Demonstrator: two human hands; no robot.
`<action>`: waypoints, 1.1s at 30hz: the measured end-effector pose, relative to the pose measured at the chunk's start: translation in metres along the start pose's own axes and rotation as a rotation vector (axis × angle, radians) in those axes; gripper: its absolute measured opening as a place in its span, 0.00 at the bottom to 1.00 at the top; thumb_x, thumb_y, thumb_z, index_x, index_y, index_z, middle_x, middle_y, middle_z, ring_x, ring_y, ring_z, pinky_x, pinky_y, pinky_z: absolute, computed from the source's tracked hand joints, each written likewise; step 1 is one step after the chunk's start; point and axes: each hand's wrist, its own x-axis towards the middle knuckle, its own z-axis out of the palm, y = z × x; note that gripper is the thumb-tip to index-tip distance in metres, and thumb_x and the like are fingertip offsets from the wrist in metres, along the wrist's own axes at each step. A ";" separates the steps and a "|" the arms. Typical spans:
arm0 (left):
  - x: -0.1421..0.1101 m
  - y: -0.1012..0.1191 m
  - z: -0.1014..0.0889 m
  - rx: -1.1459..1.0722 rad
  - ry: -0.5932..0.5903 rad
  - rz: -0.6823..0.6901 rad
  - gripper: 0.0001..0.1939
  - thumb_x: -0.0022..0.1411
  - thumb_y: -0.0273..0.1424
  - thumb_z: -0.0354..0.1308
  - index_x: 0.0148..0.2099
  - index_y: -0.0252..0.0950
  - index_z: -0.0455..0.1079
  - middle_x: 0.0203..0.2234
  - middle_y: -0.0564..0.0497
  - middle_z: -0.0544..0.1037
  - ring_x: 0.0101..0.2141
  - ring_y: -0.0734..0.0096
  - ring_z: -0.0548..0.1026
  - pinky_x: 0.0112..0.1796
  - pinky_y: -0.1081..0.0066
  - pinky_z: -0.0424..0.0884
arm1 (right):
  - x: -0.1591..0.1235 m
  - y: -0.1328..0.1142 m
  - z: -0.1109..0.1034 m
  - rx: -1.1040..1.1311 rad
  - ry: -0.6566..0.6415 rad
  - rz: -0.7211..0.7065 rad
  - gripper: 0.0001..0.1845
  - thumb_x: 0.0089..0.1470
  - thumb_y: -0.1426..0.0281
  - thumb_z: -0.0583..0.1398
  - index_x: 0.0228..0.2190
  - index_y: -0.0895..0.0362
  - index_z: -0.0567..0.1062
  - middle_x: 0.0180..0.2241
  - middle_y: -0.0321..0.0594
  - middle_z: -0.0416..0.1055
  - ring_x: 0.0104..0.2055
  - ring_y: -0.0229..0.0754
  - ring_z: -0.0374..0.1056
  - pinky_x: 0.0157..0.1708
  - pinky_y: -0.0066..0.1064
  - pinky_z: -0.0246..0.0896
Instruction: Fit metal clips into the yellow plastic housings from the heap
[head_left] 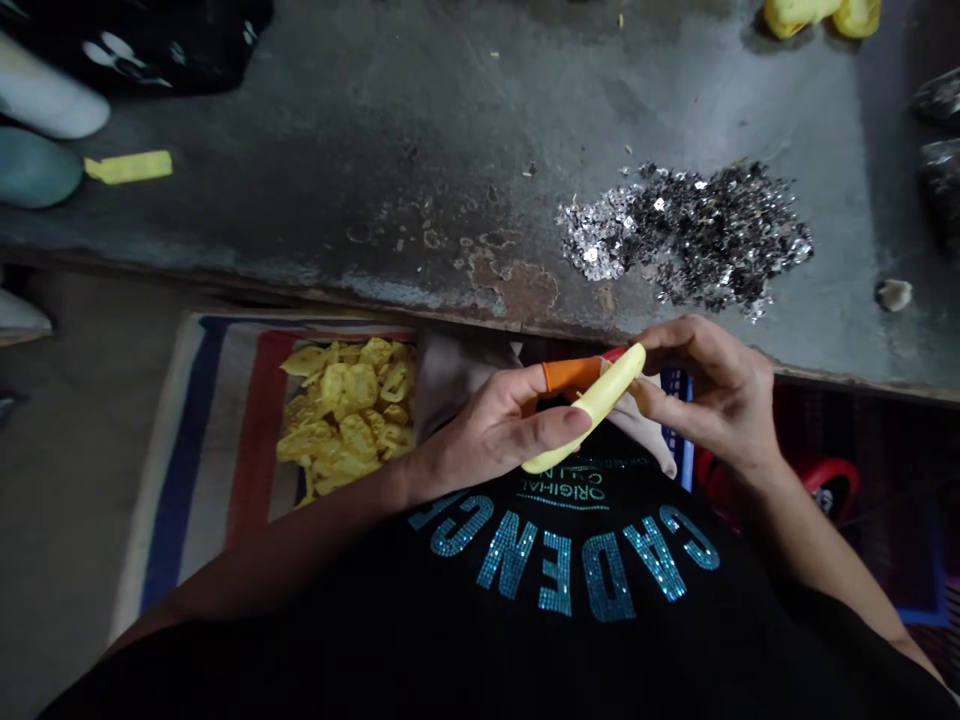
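Observation:
A slim, curved yellow plastic piece [604,395] is held at a slant in front of my chest, just below the table edge. My left hand [504,425] grips its lower part between the thumb and the fingers; an orange finger cot [574,374] covers one finger. At the upper end, the thumb and forefinger of my right hand [705,385] close around the tip. Whether a small part is also between them is hidden. Beyond my right hand, a pile of small shiny metal clips [712,235] lies on the grey tabletop [337,130].
Several similar yellow pieces [349,400] fill a striped sack [202,450] at lower left. Yellow parts [802,15] lie at the far right, a yellow strip [131,167] at left near a black bag [142,45]. A small whitish lump [894,294] sits at right.

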 end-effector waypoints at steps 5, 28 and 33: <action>-0.001 0.003 0.002 0.122 0.018 -0.061 0.39 0.74 0.56 0.75 0.76 0.39 0.81 0.40 0.47 0.84 0.33 0.72 0.75 0.32 0.75 0.71 | -0.006 0.001 0.002 -0.062 0.024 -0.035 0.13 0.65 0.68 0.78 0.48 0.49 0.85 0.41 0.35 0.86 0.38 0.43 0.82 0.41 0.36 0.81; 0.026 0.013 -0.009 -0.168 -0.012 -0.102 0.43 0.73 0.55 0.75 0.80 0.48 0.67 0.58 0.42 0.87 0.47 0.56 0.88 0.40 0.67 0.85 | 0.005 0.021 0.003 0.240 -0.014 0.284 0.17 0.63 0.59 0.81 0.48 0.49 0.87 0.42 0.36 0.88 0.39 0.43 0.84 0.42 0.35 0.82; 0.019 0.020 -0.001 0.300 0.085 0.075 0.46 0.65 0.46 0.83 0.79 0.48 0.70 0.69 0.42 0.82 0.65 0.47 0.82 0.52 0.62 0.84 | -0.003 0.025 0.011 0.102 0.110 0.102 0.17 0.68 0.57 0.77 0.53 0.47 0.85 0.49 0.41 0.87 0.48 0.48 0.85 0.49 0.41 0.83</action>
